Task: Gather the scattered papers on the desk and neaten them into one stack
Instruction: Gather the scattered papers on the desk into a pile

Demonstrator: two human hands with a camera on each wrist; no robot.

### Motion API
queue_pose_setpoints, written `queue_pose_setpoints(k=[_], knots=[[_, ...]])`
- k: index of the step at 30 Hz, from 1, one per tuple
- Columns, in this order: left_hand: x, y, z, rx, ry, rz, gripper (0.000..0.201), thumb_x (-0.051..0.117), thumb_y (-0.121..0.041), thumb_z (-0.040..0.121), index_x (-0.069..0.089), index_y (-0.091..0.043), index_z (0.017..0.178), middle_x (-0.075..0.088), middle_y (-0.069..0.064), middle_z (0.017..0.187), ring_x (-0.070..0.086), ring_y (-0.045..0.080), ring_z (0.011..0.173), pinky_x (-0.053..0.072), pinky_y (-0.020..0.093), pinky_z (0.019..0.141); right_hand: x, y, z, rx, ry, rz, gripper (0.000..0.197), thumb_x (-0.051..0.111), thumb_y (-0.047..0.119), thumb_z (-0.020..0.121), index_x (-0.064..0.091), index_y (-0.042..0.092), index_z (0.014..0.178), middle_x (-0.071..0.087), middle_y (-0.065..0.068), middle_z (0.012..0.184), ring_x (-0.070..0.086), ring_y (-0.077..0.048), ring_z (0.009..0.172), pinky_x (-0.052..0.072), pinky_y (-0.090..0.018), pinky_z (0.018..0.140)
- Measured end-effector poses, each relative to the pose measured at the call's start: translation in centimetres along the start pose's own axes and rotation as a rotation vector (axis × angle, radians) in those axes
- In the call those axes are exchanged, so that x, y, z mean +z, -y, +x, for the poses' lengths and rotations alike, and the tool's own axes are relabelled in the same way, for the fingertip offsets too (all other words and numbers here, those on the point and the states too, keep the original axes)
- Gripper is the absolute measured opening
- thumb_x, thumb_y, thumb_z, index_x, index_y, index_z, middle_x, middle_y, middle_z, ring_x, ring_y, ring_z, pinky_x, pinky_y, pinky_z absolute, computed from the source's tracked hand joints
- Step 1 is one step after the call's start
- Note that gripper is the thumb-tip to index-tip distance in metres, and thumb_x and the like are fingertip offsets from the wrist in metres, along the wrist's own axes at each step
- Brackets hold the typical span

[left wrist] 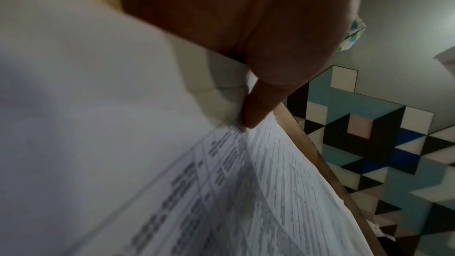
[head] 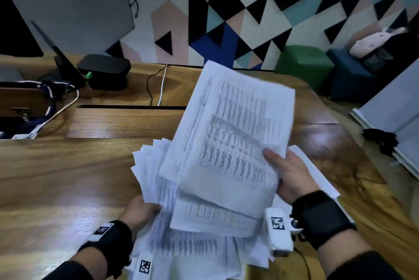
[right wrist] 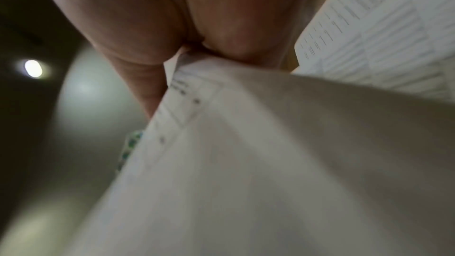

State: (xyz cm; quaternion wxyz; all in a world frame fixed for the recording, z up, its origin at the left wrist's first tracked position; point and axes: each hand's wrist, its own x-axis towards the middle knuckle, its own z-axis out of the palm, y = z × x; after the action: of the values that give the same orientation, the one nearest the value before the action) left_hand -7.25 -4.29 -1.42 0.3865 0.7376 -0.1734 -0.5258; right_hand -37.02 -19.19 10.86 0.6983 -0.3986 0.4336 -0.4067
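Note:
Printed white papers (head: 229,134) with tables of text fan out above the wooden desk (head: 68,177). My right hand (head: 288,173) grips the upper sheets at their near right corner, thumb on top; its wrist view shows the right hand (right wrist: 172,52) pinching the paper (right wrist: 246,163) edge. My left hand (head: 141,210) holds the lower, messier bundle (head: 158,177) at its left side, thumb on the print. In the left wrist view my left hand (left wrist: 256,110) presses a thumb on the printed sheets (left wrist: 246,192). One more white sheet (head: 317,173) lies on the desk under my right wrist.
At the back left stand a black box (head: 104,68), a dark stand (head: 65,62) and tangled cables (head: 56,102). A cable slot (head: 131,106) crosses the desk. A white board with a black clip (head: 383,141) leans at the right edge. Green and blue stools (head: 303,62) stand behind.

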Motion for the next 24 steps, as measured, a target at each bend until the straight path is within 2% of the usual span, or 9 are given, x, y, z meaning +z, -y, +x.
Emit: queue_pose_setpoints(k=[4,7,10,12,14,16,18,20,24], knots=[[-0.6,-0.2,-1.0,-0.068,0.105,-0.128,0.032,0.068,-0.008,0.065,0.07,0.006,0.094,0.073,0.026,0.092,0.068,0.036,0.08,0.053,0.043,0.077,2.3,-6.1,1.0,0.093,-0.083,-0.589,0.031,0.068,0.019,0.087,0.066,0.007,0.116,0.072,-0.011,0.113,0.07,-0.029,0.1,0.055,-0.049,0.092],[-1.3,-0.4,-1.0,-0.159,0.116,-0.173,0.034,0.056,-0.005,0.083,0.065,0.012,0.11,0.067,0.04,0.103,0.066,0.039,0.081,0.053,0.045,0.075,3.5,-9.2,0.6,0.262,-0.063,-0.843,0.05,0.058,0.027,0.094,0.046,0.011,0.14,0.05,-0.004,0.14,0.052,-0.026,0.126,0.043,-0.038,0.106],[-1.9,-0.6,-1.0,-0.201,0.118,-0.313,0.034,0.054,-0.023,0.092,0.069,-0.001,0.112,0.074,0.026,0.1,0.068,0.039,0.087,0.056,0.044,0.079,4.1,-11.3,0.5,0.314,-0.006,-0.979,0.033,0.053,0.027,0.097,0.052,0.014,0.128,0.058,-0.005,0.126,0.06,-0.018,0.101,0.054,-0.036,0.092],[-2.1,-0.7,-1.2,-0.191,0.151,-0.323,0.044,0.07,-0.044,0.084,0.073,-0.011,0.112,0.076,0.016,0.106,0.071,0.036,0.101,0.054,0.047,0.092,4.3,-12.8,0.5,0.38,0.02,-1.004,0.059,0.057,0.038,0.093,0.039,0.014,0.144,0.049,-0.002,0.141,0.052,-0.021,0.123,0.048,-0.034,0.102],[-2.1,0.1,-0.9,-0.157,0.157,-0.213,0.063,0.088,-0.033,0.066,0.069,-0.005,0.12,0.075,0.016,0.111,0.071,0.036,0.105,0.049,0.052,0.101,4.6,-14.1,0.6,0.4,0.076,-1.005,0.081,0.063,0.061,0.078,0.039,0.02,0.144,0.044,0.002,0.15,0.046,-0.021,0.133,0.041,-0.041,0.11],[-2.1,0.6,-0.7,-0.149,0.152,-0.191,0.052,0.081,-0.009,0.073,0.065,0.003,0.121,0.074,0.023,0.109,0.071,0.041,0.102,0.048,0.057,0.101,4.8,-14.5,0.9,0.373,0.045,-1.011,0.088,0.064,0.072,0.07,0.045,0.015,0.134,0.051,0.0,0.137,0.051,-0.017,0.123,0.045,-0.037,0.103],[-2.1,0.1,-1.5,-0.142,0.128,-0.172,0.035,0.07,0.001,0.083,0.066,0.005,0.118,0.075,0.024,0.106,0.071,0.042,0.099,0.05,0.058,0.097,4.3,-14.0,1.3,0.316,-0.129,-1.092,0.079,0.066,0.061,0.077,0.043,0.011,0.134,0.044,-0.005,0.132,0.049,-0.021,0.119,0.045,-0.036,0.099],[-2.9,-0.2,-2.0,-0.101,0.111,-0.203,0.027,0.066,0.002,0.086,0.068,0.004,0.113,0.075,0.025,0.105,0.071,0.044,0.099,0.054,0.054,0.091,3.2,-13.6,1.6,0.358,-0.319,-1.201,0.09,0.07,0.059,0.072,0.036,0.008,0.137,0.037,-0.011,0.14,0.042,-0.03,0.128,0.042,-0.044,0.103],[-6.6,-0.1,-3.1,-0.029,0.021,-0.301,0.026,0.061,0.005,0.087,0.066,-0.001,0.112,0.074,0.025,0.106,0.069,0.046,0.1,0.057,0.049,0.083,2.5,-13.9,2.4,0.538,-0.336,-1.361,0.104,0.081,0.056,0.06,0.031,0.007,0.136,0.033,-0.014,0.143,0.034,-0.033,0.133,0.036,-0.047,0.107]])
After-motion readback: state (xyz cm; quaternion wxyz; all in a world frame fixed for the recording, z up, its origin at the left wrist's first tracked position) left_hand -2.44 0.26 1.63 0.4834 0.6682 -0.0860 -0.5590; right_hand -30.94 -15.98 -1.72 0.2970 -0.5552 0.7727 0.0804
